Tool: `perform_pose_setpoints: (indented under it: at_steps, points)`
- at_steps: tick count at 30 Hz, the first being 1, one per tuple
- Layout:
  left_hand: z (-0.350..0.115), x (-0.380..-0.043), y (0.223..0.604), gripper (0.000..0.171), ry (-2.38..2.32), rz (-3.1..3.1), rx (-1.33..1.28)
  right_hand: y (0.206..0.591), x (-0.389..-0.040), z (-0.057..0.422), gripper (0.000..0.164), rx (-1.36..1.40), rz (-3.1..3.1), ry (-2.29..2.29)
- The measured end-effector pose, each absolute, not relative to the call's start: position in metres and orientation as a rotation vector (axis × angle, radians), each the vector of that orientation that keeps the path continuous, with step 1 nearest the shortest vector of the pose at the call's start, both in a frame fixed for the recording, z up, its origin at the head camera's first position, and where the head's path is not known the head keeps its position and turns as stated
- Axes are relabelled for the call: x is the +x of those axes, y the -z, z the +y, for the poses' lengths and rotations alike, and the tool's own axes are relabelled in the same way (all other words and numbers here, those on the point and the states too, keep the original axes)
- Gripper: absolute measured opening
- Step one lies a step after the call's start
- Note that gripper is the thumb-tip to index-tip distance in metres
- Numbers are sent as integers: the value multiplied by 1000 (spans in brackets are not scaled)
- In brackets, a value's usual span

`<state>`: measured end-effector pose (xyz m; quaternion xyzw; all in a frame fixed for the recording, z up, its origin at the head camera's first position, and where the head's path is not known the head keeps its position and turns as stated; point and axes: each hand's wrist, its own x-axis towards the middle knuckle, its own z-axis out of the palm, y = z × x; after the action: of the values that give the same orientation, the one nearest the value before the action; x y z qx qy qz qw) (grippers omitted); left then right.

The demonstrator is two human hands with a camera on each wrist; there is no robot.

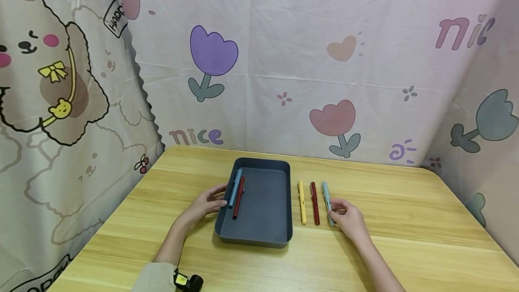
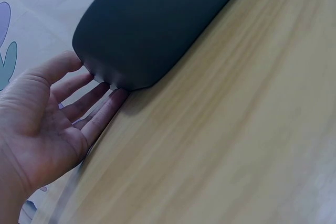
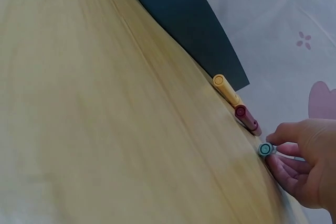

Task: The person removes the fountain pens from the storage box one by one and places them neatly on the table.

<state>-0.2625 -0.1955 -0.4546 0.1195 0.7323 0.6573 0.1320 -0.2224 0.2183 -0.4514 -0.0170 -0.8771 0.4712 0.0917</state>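
A dark grey tray (image 1: 263, 202) lies on the table with a blue pen (image 1: 235, 188) and a dark red pen (image 1: 239, 198) inside, along its left wall. My left hand (image 1: 206, 203) touches the tray's outer left side; in the left wrist view its extended fingertips (image 2: 118, 94) meet the wall. To the right of the tray a yellow pen (image 1: 302, 203), another dark red pen (image 1: 315, 203) and a light blue pen (image 1: 326, 193) form a row. My right hand (image 1: 348, 217) pinches the light blue pen near its lower end, thumb and fingers on either side of the barrel.
The wooden table (image 1: 405, 220) reaches back to a printed cloth (image 1: 259, 80) hung behind it. More patterned cloth (image 1: 52, 170) hangs along the left side. A small black camera (image 1: 189, 281) is strapped at my left wrist, below the sleeve (image 1: 156, 278).
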Motion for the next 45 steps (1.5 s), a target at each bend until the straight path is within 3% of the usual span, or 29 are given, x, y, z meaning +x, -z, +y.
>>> perform_pose_setpoints:
  at_steps: [45]
  points:
    - [-197, -262, 455, 61, -1922, 2118, 340, 442, -218, 223, 34, -69, -2623, -1484]
